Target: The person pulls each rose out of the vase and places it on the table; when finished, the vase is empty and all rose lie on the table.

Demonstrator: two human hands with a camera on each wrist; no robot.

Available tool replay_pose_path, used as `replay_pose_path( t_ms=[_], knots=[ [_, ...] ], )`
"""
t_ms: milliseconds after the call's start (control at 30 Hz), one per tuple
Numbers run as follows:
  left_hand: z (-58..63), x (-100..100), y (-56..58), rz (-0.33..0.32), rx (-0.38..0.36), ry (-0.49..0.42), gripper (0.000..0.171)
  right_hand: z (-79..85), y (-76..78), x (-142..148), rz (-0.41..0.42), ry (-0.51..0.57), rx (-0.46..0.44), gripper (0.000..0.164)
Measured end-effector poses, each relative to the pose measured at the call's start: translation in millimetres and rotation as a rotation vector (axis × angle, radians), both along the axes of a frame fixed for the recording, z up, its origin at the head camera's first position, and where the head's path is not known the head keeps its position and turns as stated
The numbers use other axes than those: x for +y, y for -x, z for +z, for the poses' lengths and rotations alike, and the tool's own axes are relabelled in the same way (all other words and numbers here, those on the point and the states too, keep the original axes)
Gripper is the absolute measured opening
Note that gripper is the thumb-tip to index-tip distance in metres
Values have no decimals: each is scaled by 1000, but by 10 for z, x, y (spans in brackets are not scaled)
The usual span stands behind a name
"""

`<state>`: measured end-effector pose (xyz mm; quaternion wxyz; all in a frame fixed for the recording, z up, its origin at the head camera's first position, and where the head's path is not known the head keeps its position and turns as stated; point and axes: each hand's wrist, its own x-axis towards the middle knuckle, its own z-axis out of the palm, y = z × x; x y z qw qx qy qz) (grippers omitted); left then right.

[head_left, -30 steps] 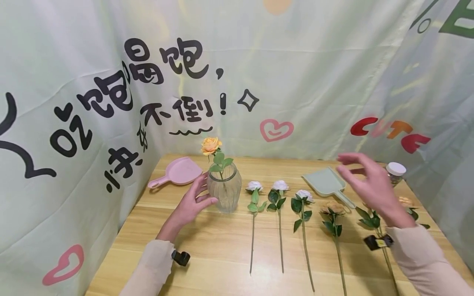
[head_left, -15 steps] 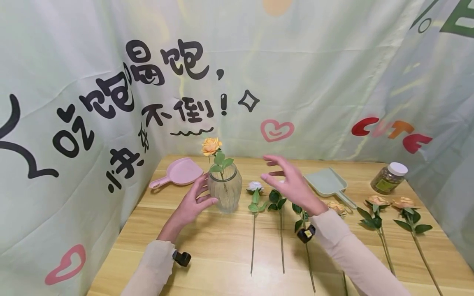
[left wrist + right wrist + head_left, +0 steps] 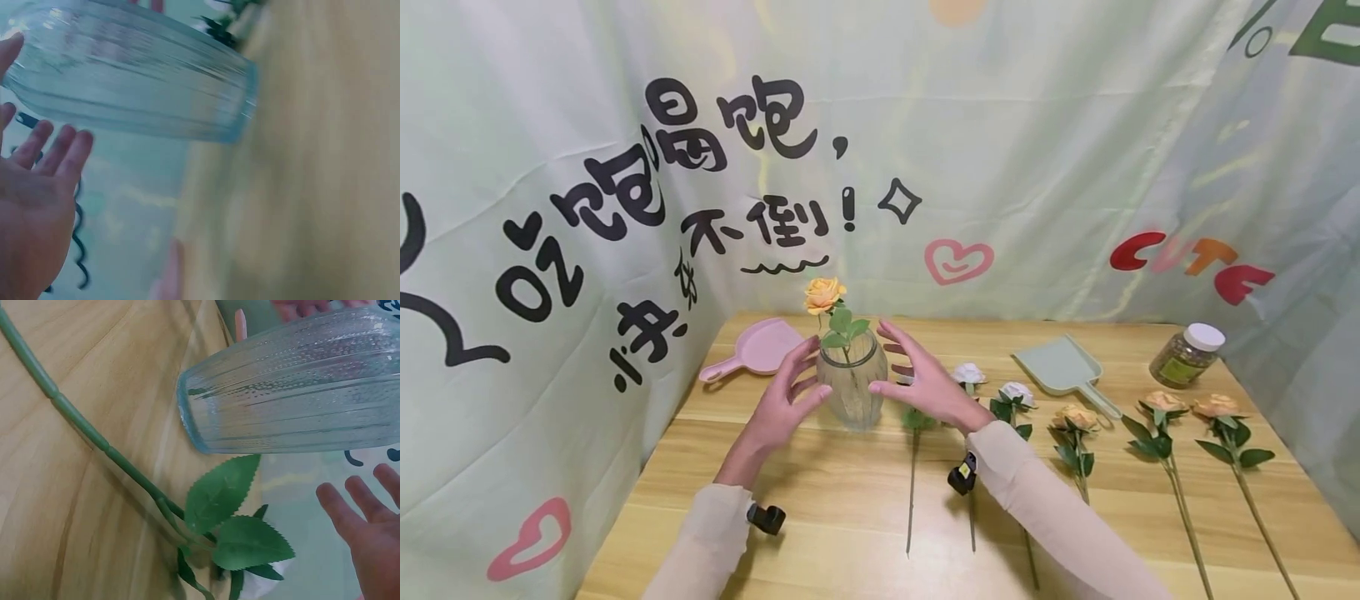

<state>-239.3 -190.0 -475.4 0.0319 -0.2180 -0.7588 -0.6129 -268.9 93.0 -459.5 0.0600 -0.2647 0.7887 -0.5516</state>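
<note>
A ribbed clear glass vase (image 3: 853, 396) stands upright on the wooden table (image 3: 820, 533), with one orange-yellow rose (image 3: 824, 295) leaning in its mouth. Spread fingers of my left hand (image 3: 779, 402) are at the vase's left side; in the left wrist view they show a gap from the glass (image 3: 144, 81). On the other side, my right hand (image 3: 927, 383) faces the vase with its fingers extended, apart from the glass (image 3: 281, 400) in the right wrist view. Below that hand lies a white rose's leafy stem (image 3: 131, 465), its bloom mostly hidden in the head view.
Two more white roses (image 3: 968, 373) and several orange ones (image 3: 1163, 403) lie in a row to the right. Behind are a pink dustpan (image 3: 767, 346), a grey-green dustpan (image 3: 1060, 364) and a white-lidded jar (image 3: 1183, 358). Printed fabric (image 3: 1045, 200) encloses the table's back and sides.
My right hand has swept left from near the jar, over the roses, to the vase's right side. The left hand stays at the vase's left.
</note>
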Motion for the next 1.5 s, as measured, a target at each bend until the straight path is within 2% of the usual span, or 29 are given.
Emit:
replay_pose_path(
  t_ms=[67, 133, 333, 500, 633, 767, 867, 1000, 1067, 1167, 1267, 1400, 1467, 1500],
  knots=[
    [107, 21, 13, 8, 72, -11, 72, -14, 10, -16, 5, 6, -13, 101],
    [214, 52, 40, 6, 112, -10, 64, -28, 16, -24, 15, 12, -31, 100],
    [417, 141, 156, -10, 111, 87, 40, -64, 12, -40, 48, 0, -75, 96],
    [512, 192, 212, -3, 121, 153, 35, -78, 9, -50, 44, -3, -87, 92],
    [606, 178, 217, 35, 151, 165, 31, -82, 15, -53, 54, 15, -85, 91],
    [796, 128, 205, 85, 161, 135, 33, -88, 15, -48, 61, 27, -93, 92],
    [1007, 82, 181, 130, 181, 50, 34, -93, 16, -44, 60, 37, -98, 94],
    [1271, 4, 154, 182, 270, -191, 34, -97, 17, -36, 57, 41, -96, 94],
    [1370, -58, 145, 198, 338, -314, 36, -94, 19, -35, 58, 44, -98, 93],
    [1504, -200, 113, 246, 399, -435, 34, -99, 26, -33, 57, 44, -105, 92],
    [1627, -381, 52, 299, 392, -560, 30, -108, 29, -38, 56, 40, -107, 93],
    [1675, -629, -55, 346, 359, -680, 28, -108, 24, -43, 56, 33, -102, 93],
    [1611, -737, -116, 351, 310, -632, 29, -97, 17, -35, 53, 30, -102, 93],
    [1559, -788, -148, 340, 264, -579, 29, -92, 14, -29, 51, 29, -102, 93]
  ],
)
